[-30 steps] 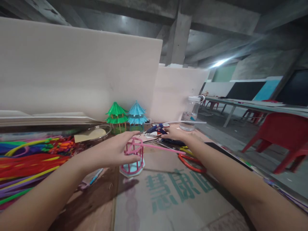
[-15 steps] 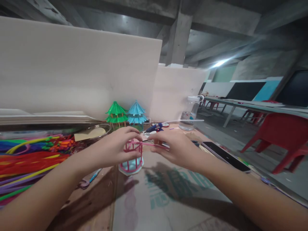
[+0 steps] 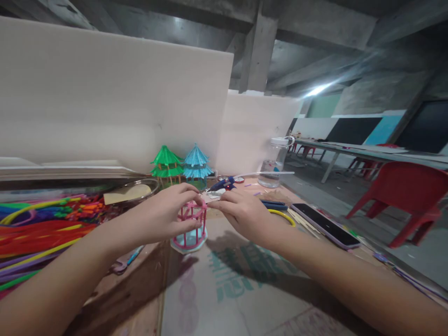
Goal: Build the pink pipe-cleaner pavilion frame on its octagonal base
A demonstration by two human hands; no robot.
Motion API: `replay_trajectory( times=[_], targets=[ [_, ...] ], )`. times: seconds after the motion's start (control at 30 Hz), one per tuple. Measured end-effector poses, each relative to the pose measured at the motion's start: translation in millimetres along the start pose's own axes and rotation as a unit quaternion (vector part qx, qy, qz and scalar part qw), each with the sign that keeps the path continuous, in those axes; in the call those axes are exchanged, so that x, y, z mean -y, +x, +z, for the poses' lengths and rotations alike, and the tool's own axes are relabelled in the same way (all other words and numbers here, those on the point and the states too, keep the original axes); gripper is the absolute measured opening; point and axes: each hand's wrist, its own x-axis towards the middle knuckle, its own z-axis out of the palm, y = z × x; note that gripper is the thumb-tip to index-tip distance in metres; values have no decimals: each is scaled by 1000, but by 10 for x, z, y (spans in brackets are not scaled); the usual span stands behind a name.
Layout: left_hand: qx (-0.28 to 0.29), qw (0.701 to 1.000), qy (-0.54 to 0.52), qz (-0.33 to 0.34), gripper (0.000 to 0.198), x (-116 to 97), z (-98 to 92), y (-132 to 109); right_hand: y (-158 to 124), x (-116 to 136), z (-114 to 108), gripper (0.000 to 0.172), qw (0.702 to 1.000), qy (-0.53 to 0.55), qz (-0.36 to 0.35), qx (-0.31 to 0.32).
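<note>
A small pink pavilion frame (image 3: 186, 240) of thin posts and rails stands upright on a pale blue many-sided base (image 3: 191, 247). My left hand (image 3: 178, 207) curls round its upper left side, thumb and fingers closed on it. At the upper right edge of the frame are the bent fingers of my right hand (image 3: 241, 210), pressed together. Whatever lies between those right fingertips is hidden. Behind the hands stand a green-roofed pavilion model (image 3: 166, 162) and a blue-roofed one (image 3: 196, 161). A dark blue glue gun (image 3: 222, 185) with a red light lies just beyond my right hand.
Colourful pipe cleaners (image 3: 38, 233) are heaped at the left, near a metal bowl (image 3: 154, 186). To the right are a phone (image 3: 325, 225), thin wooden sticks (image 3: 304, 220), a yellow loop (image 3: 285, 215) and a water bottle (image 3: 273, 163). Printed cardboard (image 3: 196, 298) covers the front.
The pink strip that ran from the frame into my right hand no longer shows. My right fingers have come together nearer the frame's top. My left hand keeps its hold.
</note>
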Motion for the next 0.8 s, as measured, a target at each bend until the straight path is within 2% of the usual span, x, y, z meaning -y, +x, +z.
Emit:
replay_trajectory(
  times=[0.1,0.3,0.43,0.63,0.8],
  targets=[
    [10,1000,-8,-18,46,10,0,-8,6,-2,15,29,1000,6,0,7],
    [52,995,-21,-81,86,195,1,-50,9,32,12,29,999,33,0,1],
    [89,990,-47,-98,90,254,-10,-61,-6,33,13,31,999,45,2,12],
    [88,988,-77,-101,90,301,36,-42,2,26,25,23,999,46,15,-8],
    [75,983,-122,-117,111,500,124,-90,8,57,-8,24,996,61,30,-53]
  ],
)
